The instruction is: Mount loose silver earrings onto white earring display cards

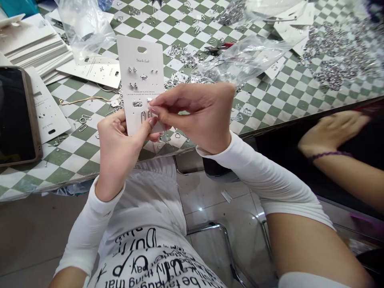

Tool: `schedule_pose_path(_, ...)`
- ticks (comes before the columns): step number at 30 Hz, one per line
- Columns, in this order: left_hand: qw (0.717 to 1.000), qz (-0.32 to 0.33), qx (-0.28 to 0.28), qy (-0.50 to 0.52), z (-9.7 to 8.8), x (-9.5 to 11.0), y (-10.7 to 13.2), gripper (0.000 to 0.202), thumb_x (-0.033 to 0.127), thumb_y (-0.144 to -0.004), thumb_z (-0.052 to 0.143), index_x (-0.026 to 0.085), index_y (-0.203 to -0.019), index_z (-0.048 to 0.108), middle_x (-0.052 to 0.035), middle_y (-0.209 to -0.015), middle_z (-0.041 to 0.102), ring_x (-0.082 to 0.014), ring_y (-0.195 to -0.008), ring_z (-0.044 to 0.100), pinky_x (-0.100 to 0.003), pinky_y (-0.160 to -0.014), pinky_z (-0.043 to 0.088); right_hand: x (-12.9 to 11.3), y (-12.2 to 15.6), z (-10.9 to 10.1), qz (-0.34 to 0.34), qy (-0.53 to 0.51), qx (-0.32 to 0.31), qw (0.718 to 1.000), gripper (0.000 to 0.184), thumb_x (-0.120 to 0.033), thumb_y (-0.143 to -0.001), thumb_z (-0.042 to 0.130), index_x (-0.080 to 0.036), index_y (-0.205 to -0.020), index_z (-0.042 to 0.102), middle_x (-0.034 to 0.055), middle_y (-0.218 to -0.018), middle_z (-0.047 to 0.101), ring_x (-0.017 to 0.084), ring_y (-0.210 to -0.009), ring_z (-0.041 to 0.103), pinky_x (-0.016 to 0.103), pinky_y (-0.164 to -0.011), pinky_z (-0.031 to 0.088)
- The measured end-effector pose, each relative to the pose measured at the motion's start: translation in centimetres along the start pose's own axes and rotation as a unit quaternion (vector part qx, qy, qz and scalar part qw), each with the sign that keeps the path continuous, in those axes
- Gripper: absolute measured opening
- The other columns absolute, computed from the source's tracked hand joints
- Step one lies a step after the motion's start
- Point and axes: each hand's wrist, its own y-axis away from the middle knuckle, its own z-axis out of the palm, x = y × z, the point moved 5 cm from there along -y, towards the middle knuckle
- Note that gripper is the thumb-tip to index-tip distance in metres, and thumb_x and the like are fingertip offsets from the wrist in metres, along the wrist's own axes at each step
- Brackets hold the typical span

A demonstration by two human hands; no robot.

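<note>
A white Stack Lab earring card [140,60] stands upright between the fingertips of both hands, its hang-hole pointing away from the person. Rows of small silver stud earrings [133,76] sit on it above the fingers, and a pair of paper-clip-shaped earrings [143,117] sits just beside the right fingertips.

The left hand [117,154] grasps the card's lower edge, its thumb [144,130] pressed on the front. The right hand [192,116] comes in from the side, its thumb and forefinger [154,111] pinched closed at the card's lower right (on the card itself or on a tiny piece there, I cannot tell which).

Beyond the fingertips, loose silver jump rings [183,56] are scattered over a green-and-white checkered tablecloth [270,96], with red-handled pliers [217,48] among clear plastic bags [240,60]. Left of the left fingers lie a gold chain [84,100], a stack of blank cards [36,48] and a phone in a brown case [16,116]. Far right of the right fingers, someone else's hand [333,132], with a purple bracelet [330,155], rests on a dark surface [279,148].
</note>
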Motion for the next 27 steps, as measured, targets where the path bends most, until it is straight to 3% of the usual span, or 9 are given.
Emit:
schedule_pose_path(5, 1.000, -0.024, 0.008, -0.012, -0.2, -0.4, -0.1, 0.010, 0.022, -0.081, 0.081, 0.020, -0.091, 0.081, -0.0025, -0.093, 0.079, -0.0204, -0.074, 0.075, -0.033, -0.066, 0.069, -0.3, 0.1, 0.0, -0.013, 0.041, -0.008, 0.999, 0.006, -0.022, -0.087, 0.072, -0.022, -0.085, 0.077, 0.0009, -0.081, 0.076, 0.018, -0.068, 0.071, 0.035, -0.064, 0.063)
schedule_pose_path(10, 1.000, -0.022, 0.009, -0.007, -0.2, -0.7, -0.1, 0.012, 0.022, -0.079, 0.081, 0.019, -0.091, 0.079, -0.0030, -0.093, 0.078, -0.0180, -0.073, 0.074, -0.028, -0.066, 0.067, -1.0, 0.1, -0.1, -0.074, 0.140, -0.011, 0.987, 0.008, -0.024, -0.087, 0.072, -0.026, -0.082, 0.078, 0.0000, -0.078, 0.075, 0.016, -0.065, 0.065, 0.034, -0.063, 0.059)
schedule_pose_path(16, 0.999, -0.018, 0.031, -0.019, -0.2, -0.6, 0.0, 0.008, 0.020, -0.080, 0.078, 0.020, -0.088, 0.076, -0.0016, -0.085, 0.075, -0.0169, -0.071, 0.072, -0.028, -0.067, 0.065, -1.0, 0.5, 0.4, -0.123, 0.147, -0.031, 0.981, 0.011, -0.026, -0.090, 0.068, -0.026, -0.090, 0.079, 0.0027, -0.082, 0.071, 0.014, -0.065, 0.061, 0.032, -0.062, 0.057)
schedule_pose_path(21, 0.999, 0.007, 0.034, -0.029, -0.2, 0.1, 0.0, 0.009, 0.016, -0.080, 0.076, 0.019, -0.089, 0.075, -0.0018, -0.084, 0.074, -0.0167, -0.072, 0.070, -0.027, -0.066, 0.064, 0.3, 1.0, 0.7, -0.050, 0.174, -0.033, 0.983, 0.011, -0.030, -0.091, 0.069, -0.029, -0.098, 0.077, 0.0068, -0.091, 0.069, 0.020, -0.081, 0.066, 0.036, -0.077, 0.063)
schedule_pose_path(27, 0.998, 0.013, 0.040, -0.037, -0.3, 0.2, 0.1, 0.011, 0.016, -0.079, 0.078, 0.019, -0.089, 0.075, -0.0011, -0.083, 0.074, -0.0167, -0.072, 0.071, -0.027, -0.067, 0.064, 0.5, 1.6, 1.0, -0.077, 0.193, -0.021, 0.978, 0.016, -0.031, -0.091, 0.067, -0.031, -0.104, 0.077, 0.0064, -0.096, 0.069, 0.022, -0.084, 0.069, 0.040, -0.080, 0.065)
